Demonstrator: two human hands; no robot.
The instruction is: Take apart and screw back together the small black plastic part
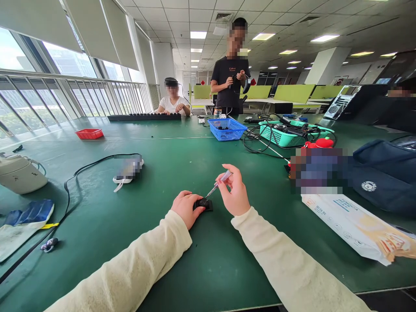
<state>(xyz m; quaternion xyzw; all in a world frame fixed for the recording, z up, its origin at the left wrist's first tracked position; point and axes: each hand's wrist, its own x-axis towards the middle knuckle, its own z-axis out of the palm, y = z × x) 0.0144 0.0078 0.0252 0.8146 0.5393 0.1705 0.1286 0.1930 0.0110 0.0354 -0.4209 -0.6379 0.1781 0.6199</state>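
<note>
My left hand (185,209) is closed on a small flat black part (208,205) with several tiny round spots on its top, pressing it to the green table (162,169). Pinched in my right hand (235,194) is a slim screwdriver (225,177) with a clear handle. It slants down to the left, and its tip meets or nearly meets the black part's top; contact is too small to tell. My left fingers cover the part's left side.
A blue basket (227,132), a teal basket (282,138) with cables and a red tray (89,134) stand farther back. A white soft pack (344,225) and dark blue bag (386,173) lie right. A black cord (67,190) runs left. Two people are across the table.
</note>
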